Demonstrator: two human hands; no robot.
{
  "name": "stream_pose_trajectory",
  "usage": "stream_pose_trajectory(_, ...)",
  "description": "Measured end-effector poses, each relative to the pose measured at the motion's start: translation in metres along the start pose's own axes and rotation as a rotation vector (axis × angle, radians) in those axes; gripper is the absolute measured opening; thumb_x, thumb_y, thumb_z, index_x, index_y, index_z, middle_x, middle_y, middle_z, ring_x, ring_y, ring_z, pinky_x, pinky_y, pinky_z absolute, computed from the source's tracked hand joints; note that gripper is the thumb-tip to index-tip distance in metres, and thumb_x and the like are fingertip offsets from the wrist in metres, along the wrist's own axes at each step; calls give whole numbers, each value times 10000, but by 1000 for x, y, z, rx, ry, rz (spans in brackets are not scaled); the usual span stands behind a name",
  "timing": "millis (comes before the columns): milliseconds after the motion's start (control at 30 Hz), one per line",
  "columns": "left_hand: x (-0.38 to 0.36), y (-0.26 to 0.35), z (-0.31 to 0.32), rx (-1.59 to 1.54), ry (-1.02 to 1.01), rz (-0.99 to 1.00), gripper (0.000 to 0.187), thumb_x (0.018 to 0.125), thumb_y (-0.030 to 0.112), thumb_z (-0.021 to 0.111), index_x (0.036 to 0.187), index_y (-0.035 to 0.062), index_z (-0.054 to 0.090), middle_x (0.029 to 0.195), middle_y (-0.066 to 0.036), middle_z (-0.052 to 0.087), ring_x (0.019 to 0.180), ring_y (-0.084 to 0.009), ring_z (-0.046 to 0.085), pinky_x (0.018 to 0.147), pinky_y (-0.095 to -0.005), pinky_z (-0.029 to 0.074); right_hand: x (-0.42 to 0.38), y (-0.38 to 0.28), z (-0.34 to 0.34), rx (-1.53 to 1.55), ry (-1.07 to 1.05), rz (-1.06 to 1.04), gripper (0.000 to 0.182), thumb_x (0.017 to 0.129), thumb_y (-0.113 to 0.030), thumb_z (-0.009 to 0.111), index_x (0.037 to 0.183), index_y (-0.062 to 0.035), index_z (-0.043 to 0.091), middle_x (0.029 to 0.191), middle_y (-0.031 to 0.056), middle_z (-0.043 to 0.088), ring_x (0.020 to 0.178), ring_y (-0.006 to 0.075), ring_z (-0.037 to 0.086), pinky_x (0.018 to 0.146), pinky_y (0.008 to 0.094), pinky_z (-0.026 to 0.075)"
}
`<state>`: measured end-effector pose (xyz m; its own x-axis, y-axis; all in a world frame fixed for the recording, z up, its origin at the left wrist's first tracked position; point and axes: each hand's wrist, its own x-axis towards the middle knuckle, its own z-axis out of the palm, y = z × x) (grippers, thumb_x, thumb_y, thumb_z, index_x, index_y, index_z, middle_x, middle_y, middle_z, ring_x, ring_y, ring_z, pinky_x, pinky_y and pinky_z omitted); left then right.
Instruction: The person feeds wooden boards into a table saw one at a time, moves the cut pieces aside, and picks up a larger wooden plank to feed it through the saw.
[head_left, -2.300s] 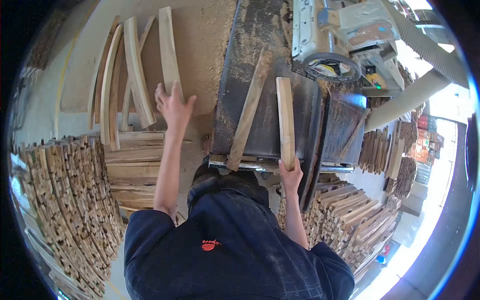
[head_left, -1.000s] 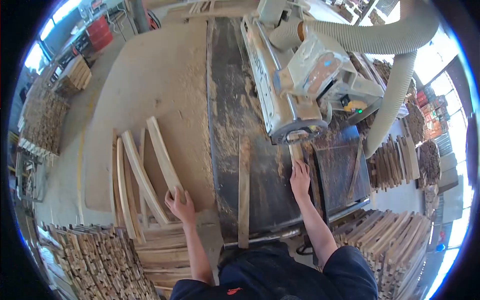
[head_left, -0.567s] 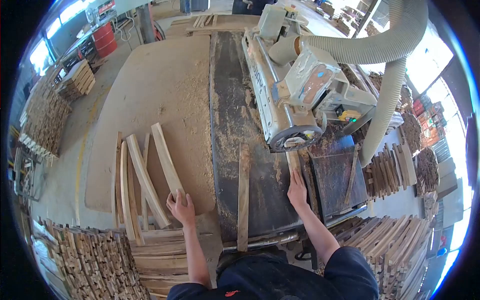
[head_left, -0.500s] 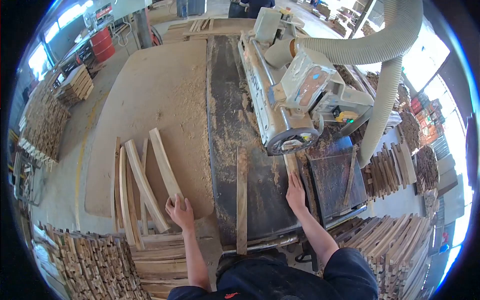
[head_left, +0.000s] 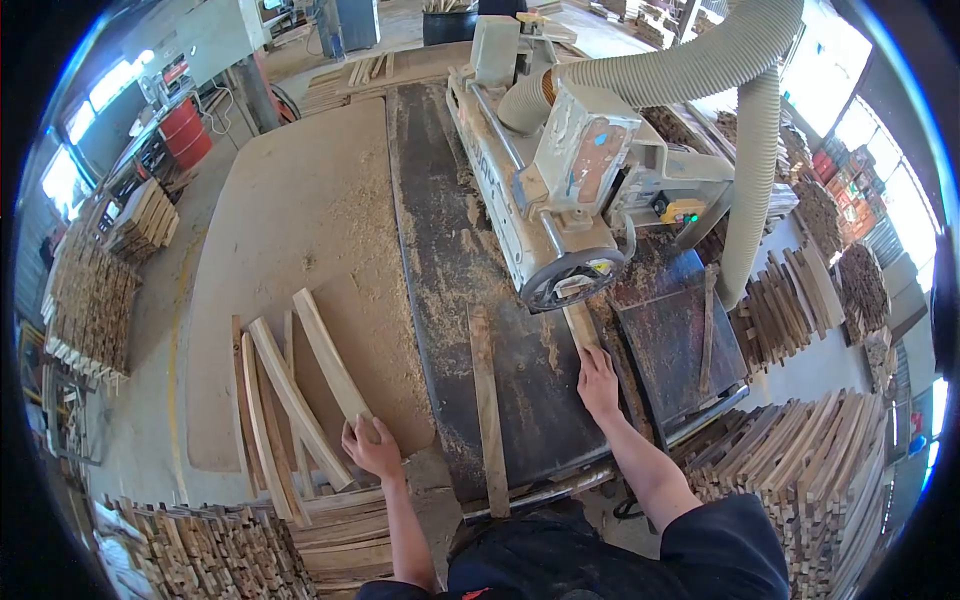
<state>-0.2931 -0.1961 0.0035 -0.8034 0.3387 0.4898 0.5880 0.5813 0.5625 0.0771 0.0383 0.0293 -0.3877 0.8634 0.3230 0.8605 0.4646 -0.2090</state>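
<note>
My left hand (head_left: 374,447) is closed on the near end of a pale, slightly curved wooden strip (head_left: 332,356), which lies on the brown board at the left. Several similar strips (head_left: 293,394) lie beside it. My right hand (head_left: 599,384) rests on the near end of another wooden strip (head_left: 579,327), fingers pressed on it. That strip lies on the dark machine table (head_left: 540,400), and its far end is hidden under the machine head by the handwheel (head_left: 573,281). Between my hands, a long straight wooden strip (head_left: 487,410) lies on the table.
A ribbed dust hose (head_left: 690,72) runs from the machine (head_left: 560,170) and hangs down at its right. Sawdust covers parts of the brown board (head_left: 280,220) and table. Stacked wood (head_left: 215,545) stands at near left, with another stack (head_left: 790,470) at near right.
The camera view has tilted and shifted slightly, so the scene sits differently in the frame. Both hands keep contact with the same wooden strips.
</note>
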Motion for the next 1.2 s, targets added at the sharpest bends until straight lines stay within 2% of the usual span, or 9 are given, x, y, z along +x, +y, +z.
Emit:
stream_pose_trajectory(200,-1,1,0,1,7,9,314,883,182,739,1159,39,698,1240,-252,575,1163,-425,560,959,-512,489,-4,9,12,-115,63,-62,306,927,-78,604,1228,-43,644,1325,83,537,1241,287,542,960,386,551)
stream_pose_trajectory(300,-1,-6,4,3,8,13,302,890,180,729,1157,41,700,1236,-251,580,1165,-422,562,963,-512,488,-5,6,11,-49,107,-31,259,913,-87,626,1166,-48,662,1267,90,556,1192,296,565,937,390,559)
stream_pose_trajectory(433,-1,-4,3,-16,34,11,285,899,181,718,1144,37,701,1245,-249,584,1170,-416,564,973,-512,482,-6,5,12,-61,194,-32,203,874,-80,664,1074,-75,695,1151,83,573,1070,295,618,804,394,587)
stream_pose_trajectory(667,-2,-6,3,-39,41,29,309,885,234,750,1120,40,699,1265,-250,580,1182,-418,562,981,-514,480,-11,-3,-4,-15,145,-27,261,862,-53,666,1120,-77,701,1157,61,595,1069,256,635,827,371,587)
stream_pose_trajectory(867,-1,-5,5,-62,22,-20,350,848,237,792,1120,44,687,1279,-239,570,1210,-410,547,1003,-514,469,-25,-5,-7,-48,68,3,341,889,-24,625,1224,-64,673,1298,55,597,1173,253,626,906,353,577)
stream_pose_trajectory(967,2,2,-2,-38,-66,-96,385,825,207,811,1143,44,670,1302,-233,551,1231,-410,524,1018,-506,458,-29,-4,-5,28,94,9,329,886,0,618,1208,-36,676,1271,103,644,1124,286,653,924,383,559)
stream_pose_trajectory(1067,5,2,-6,-27,-135,-125,431,793,178,834,1164,48,657,1319,-228,532,1241,-413,502,1034,-505,441,-28,-8,-5,18,141,22,281,918,-49,629,1188,-47,709,1270,61,677,1144,221,664,927,352,574)
stream_pose_trajectory(1133,10,6,-12,16,-180,-138,444,800,152,828,1186,44,637,1304,-217,543,1212,-396,526,1011,-492,459,-25,-9,-8,104,243,38,183,908,-42,652,1069,-14,736,1154,100,716,1082,277,682,920,373,566)
stream_pose_trajectory(1200,15,6,-12,65,-243,-147,459,806,126,822,1208,40,617,1289,-207,553,1184,-378,551,988,-478,477,-27,-5,-4,106,252,34,149,906,-56,672,1027,-13,747,1131,95,724,1081,272,683,920,372,567)
